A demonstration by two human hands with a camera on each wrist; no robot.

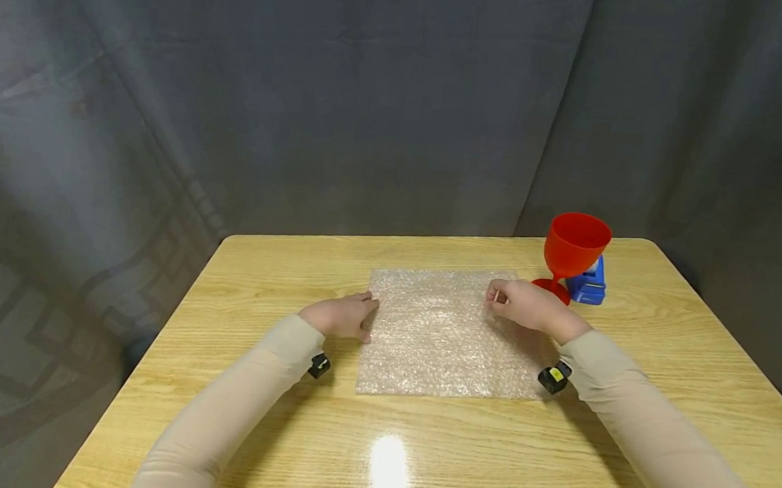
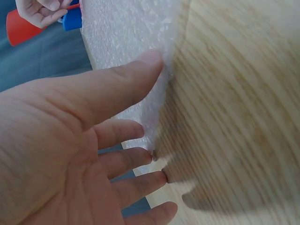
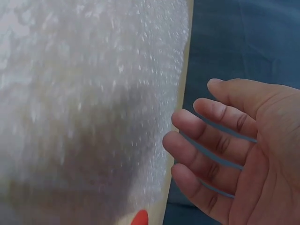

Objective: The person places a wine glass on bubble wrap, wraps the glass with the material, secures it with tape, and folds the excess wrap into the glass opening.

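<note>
A sheet of clear bubble wrap (image 1: pixel 425 343) lies flat on the wooden table. At its left edge is my left hand (image 1: pixel 341 317), fingers extended. In the left wrist view the thumb (image 2: pixel 150 58) lies over the bubble wrap's edge, with the other fingers spread along it; no pinch shows. My right hand (image 1: pixel 525 304) hovers above the sheet's right part, its fingers (image 3: pixel 187 150) loosely bent with nothing between them. Just beyond it stands a red plastic goblet (image 1: pixel 574 248), its base partly hidden by that hand.
Behind the goblet sits a blue object (image 1: pixel 588 290) with a whitish part, perhaps a tape dispenser, partly covered. The wooden table (image 1: pixel 299 432) ends at a dark grey curtain (image 1: pixel 345 107) at the back and sides.
</note>
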